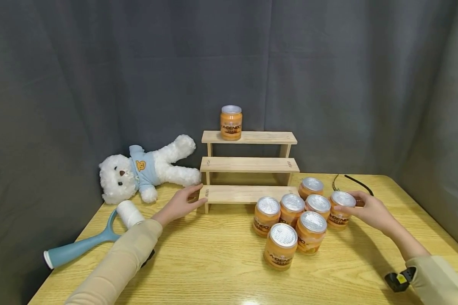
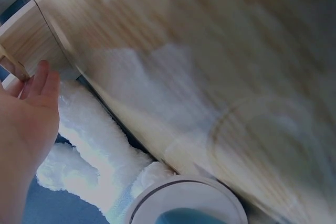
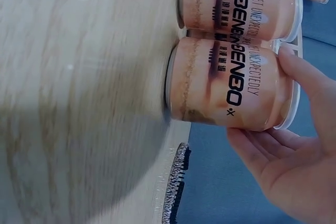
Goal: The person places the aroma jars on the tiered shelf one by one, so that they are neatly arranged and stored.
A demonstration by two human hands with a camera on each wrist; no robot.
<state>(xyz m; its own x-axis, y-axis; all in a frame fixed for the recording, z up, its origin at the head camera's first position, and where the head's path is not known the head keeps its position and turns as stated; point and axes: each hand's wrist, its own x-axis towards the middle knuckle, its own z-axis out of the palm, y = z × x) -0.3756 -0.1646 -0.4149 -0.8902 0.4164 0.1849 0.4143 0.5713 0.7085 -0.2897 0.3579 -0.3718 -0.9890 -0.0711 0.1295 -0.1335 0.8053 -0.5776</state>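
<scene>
A three-step wooden shelf (image 1: 248,165) stands at the back of the table, with one orange jar (image 1: 230,123) on its top step. Several more orange silver-lidded jars (image 1: 290,224) stand grouped on the table in front of its right end. My left hand (image 1: 192,195) lies with straight fingers against the left end of the lowest step (image 2: 26,40); the left wrist view shows this hand (image 2: 31,114) holding nothing. My right hand (image 1: 347,205) grips the rightmost jar (image 1: 339,212) near its lid. The right wrist view shows that jar (image 3: 226,85) between the thumb and fingers of my right hand (image 3: 257,95).
A white teddy bear (image 1: 145,169) in a blue shirt lies left of the shelf. A teal-handled lint roller (image 1: 95,237) rests by my left forearm. A black cable (image 1: 351,180) lies behind the jars. A grey curtain closes off the back. The wooden table (image 1: 213,262) reaches its edges left and right.
</scene>
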